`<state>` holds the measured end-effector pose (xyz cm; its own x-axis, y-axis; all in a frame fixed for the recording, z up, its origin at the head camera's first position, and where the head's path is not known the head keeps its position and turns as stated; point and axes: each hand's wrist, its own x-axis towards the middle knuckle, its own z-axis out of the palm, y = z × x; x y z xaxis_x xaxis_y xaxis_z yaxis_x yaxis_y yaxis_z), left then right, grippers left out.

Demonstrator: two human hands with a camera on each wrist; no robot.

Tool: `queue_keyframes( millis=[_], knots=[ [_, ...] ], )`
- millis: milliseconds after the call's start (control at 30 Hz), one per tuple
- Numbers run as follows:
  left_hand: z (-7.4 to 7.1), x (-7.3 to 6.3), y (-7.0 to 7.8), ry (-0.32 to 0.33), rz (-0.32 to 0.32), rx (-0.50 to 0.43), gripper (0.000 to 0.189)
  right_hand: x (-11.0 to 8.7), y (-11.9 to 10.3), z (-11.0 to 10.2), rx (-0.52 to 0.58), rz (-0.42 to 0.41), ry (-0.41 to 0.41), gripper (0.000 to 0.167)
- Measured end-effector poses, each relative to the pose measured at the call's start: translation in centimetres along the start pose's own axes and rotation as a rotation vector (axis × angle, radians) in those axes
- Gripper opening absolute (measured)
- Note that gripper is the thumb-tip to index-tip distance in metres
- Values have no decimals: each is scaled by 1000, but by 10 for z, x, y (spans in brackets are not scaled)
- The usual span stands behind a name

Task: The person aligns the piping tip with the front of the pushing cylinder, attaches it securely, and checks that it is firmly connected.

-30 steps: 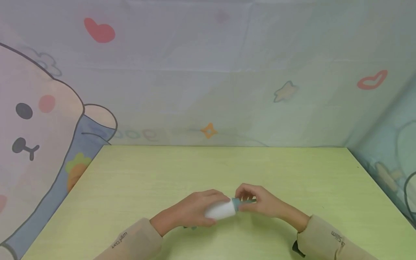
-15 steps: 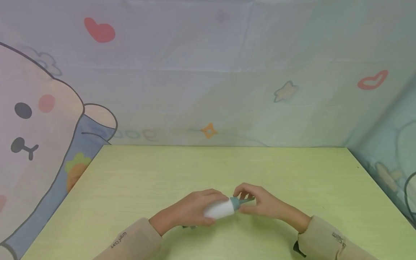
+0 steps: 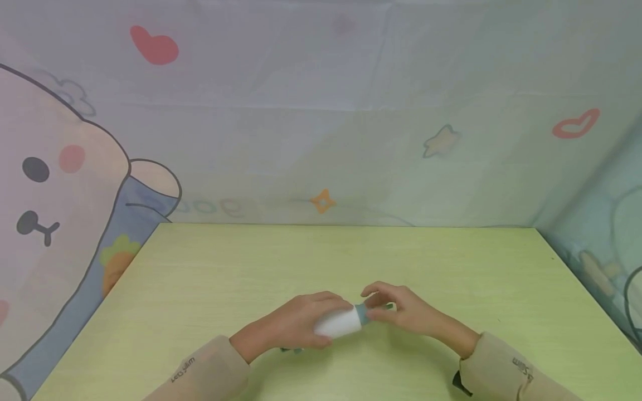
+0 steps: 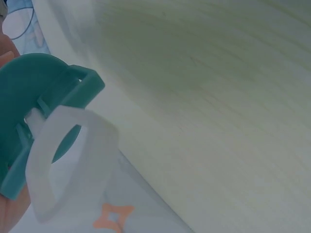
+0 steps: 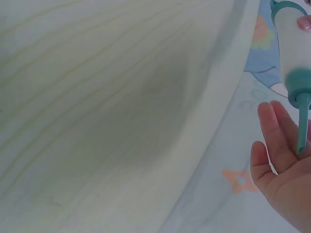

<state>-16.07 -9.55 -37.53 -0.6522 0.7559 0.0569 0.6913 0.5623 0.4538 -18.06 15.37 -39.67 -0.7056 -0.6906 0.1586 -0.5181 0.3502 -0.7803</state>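
A white squeeze bottle [image 3: 337, 324] is held on its side, tilted slightly, above the table. My left hand [image 3: 306, 320] grips its body from behind. In the left wrist view, its round teal base [image 4: 36, 80] carries a white loop [image 4: 92, 162] that stands out toward the camera. My right hand [image 3: 406, 309] is at the other end, with thumb and a finger on the teal nozzle cap [image 3: 361, 313]. In the right wrist view, the thin teal nozzle [image 5: 303, 124] points toward the palm, and other fingers [image 5: 277, 136] stretch out beside it. The rest of that hand is cut off.
The pale yellow-green table [image 3: 241, 262] lies under both hands. A printed cloth [image 3: 281, 139] hangs behind it, and another cloth covers the right side. At the right edge hangs a dark cable [image 3: 629, 312].
My right fingers moved off the nozzle cap, baring the nozzle, then closed in on the cap again. The left hand and the bottle have barely moved.
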Motion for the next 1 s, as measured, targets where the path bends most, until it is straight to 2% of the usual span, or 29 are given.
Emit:
queue_keyframes(
  millis=[133, 333, 467, 633, 800, 1000],
  knots=[
    [0, 0, 0, -1, -9, -2, 54, -1, -2, 1, -20, -28, 14, 29],
    [0, 2, 1, -13, -9, -16, 54, 0, -3, 2, -11, -55, 23, 19],
    [-1, 2, 2, -20, -8, -15, 55, 0, -1, 0, 27, -4, -9, 16],
    [-2, 2, 3, -22, -1, 2, 54, 0, -1, -1, 27, 37, -29, 25],
    [-3, 1, 3, -14, 2, 10, 53, -1, -4, 0, -2, 10, -11, 29],
    [-3, 2, 4, -29, -2, -18, 54, -1, -4, 3, -2, -58, -1, 18]
  ],
)
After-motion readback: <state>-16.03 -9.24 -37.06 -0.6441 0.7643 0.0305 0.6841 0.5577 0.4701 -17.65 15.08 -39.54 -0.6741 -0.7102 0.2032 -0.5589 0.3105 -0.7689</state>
